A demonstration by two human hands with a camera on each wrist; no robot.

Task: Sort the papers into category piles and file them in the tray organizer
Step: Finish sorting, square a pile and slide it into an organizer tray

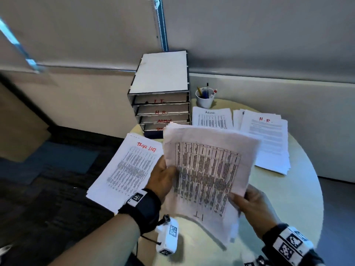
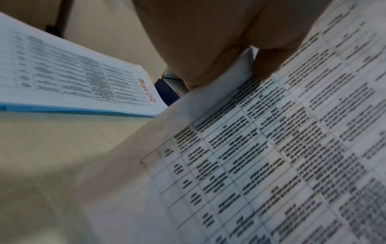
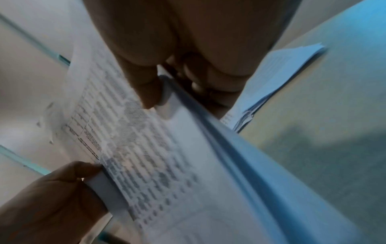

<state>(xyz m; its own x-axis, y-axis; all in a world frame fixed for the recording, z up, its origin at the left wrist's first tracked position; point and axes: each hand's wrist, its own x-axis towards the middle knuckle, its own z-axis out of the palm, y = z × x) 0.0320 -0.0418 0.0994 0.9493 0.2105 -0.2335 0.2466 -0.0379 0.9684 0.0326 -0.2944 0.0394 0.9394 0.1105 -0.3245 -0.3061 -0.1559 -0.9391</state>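
Both hands hold a stack of printed table sheets (image 1: pixel 207 173) above the round table, with "I.T." handwritten at its near end. My left hand (image 1: pixel 163 179) pinches the stack's left edge, thumb on top (image 2: pixel 269 66). My right hand (image 1: pixel 249 202) grips its right edge, thumb over the sheets (image 3: pixel 146 92). The grey tray organizer (image 1: pixel 159 89) stands at the back, its drawers marked I.T., H.R., ADMIN and a lower one partly hidden. On the table lie a "Tasks List" pile (image 1: pixel 126 169) at the left, an "Admin" pile (image 1: pixel 212 118) and an "H.R." pile (image 1: pixel 267 139).
A white cup of pens (image 1: pixel 205 97) stands right of the organizer. The pale round table (image 1: pixel 299 198) shows bare surface at the right and near side. The Tasks List pile overhangs the table's left edge above dark carpet (image 1: pixel 48 189). A wall runs behind.
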